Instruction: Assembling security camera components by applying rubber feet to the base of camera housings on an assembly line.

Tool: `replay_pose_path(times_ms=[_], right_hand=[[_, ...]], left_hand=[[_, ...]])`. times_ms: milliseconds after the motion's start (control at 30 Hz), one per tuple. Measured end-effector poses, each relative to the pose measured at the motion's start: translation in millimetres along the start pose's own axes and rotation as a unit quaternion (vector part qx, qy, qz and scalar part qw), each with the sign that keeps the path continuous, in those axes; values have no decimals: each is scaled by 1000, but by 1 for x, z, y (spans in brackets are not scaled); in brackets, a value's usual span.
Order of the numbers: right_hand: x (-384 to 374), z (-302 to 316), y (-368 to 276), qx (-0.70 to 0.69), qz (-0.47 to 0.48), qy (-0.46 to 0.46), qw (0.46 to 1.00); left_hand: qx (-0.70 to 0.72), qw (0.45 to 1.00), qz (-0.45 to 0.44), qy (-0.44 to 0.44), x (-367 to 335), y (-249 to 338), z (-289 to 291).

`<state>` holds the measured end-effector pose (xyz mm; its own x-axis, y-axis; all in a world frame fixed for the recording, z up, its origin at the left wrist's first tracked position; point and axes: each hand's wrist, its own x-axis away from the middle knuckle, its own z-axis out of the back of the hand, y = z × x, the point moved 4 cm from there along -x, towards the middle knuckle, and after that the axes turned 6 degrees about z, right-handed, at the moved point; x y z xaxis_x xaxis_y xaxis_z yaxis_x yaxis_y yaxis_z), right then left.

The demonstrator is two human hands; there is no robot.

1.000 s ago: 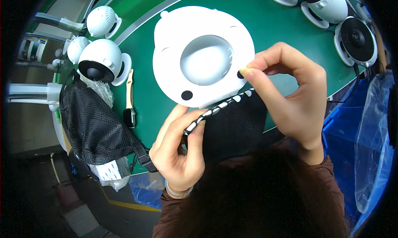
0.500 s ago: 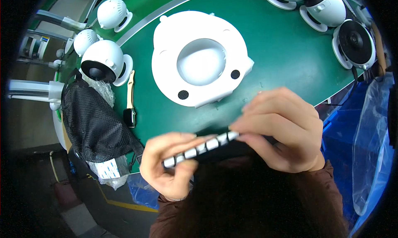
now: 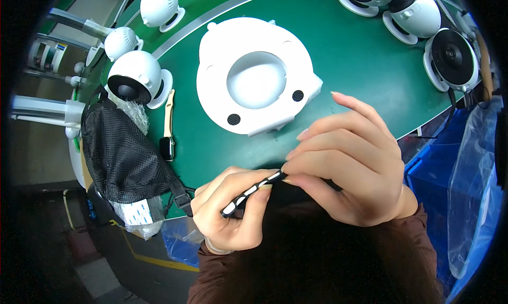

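A narrow black strip with a row of white patches (image 3: 242,200) slants upward to the right between my hands. My left hand (image 3: 225,198) grips its lower part between thumb and fingers. At its upper right end, my right hand (image 3: 352,169) pinches with thumb and fingertips, the little finger raised apart. What else the right fingertips may hold is too small to tell. Just beyond my hands lies a white rounded plastic housing (image 3: 209,89) with a large round hollow. Two black mesh-like discs (image 3: 234,119) sit on its near side.
At left are a black mesh bag (image 3: 124,156), a watch (image 3: 167,148) and several white round devices with black fronts (image 3: 135,74). Similar devices (image 3: 451,58) stand at the far right on the green table (image 3: 360,60). Blue bins (image 3: 434,171) with clear plastic stand beside its right edge.
The strip has turned more edge-on and steeper, showing less white. My left hand has shifted slightly right, and my right little finger has lifted. The view has shifted slightly.
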<state>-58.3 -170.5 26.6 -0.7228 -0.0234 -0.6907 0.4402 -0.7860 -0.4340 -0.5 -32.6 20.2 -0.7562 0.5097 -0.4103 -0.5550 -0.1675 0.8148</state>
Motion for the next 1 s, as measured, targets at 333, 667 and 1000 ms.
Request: replay_pose_path(times_ms=[333,667,1000], right_hand=[[-5,4,-15,-53,66,-10,996],[-48,9,55,-82,-111,74,988],[-47,11,55,-63,-117,29,991]], left_hand=[[-17,994,75,80,-2,-20,9],[-19,1000,0,6,-24,-13,1],[-18,1000,1,12,-23,-17,2]])
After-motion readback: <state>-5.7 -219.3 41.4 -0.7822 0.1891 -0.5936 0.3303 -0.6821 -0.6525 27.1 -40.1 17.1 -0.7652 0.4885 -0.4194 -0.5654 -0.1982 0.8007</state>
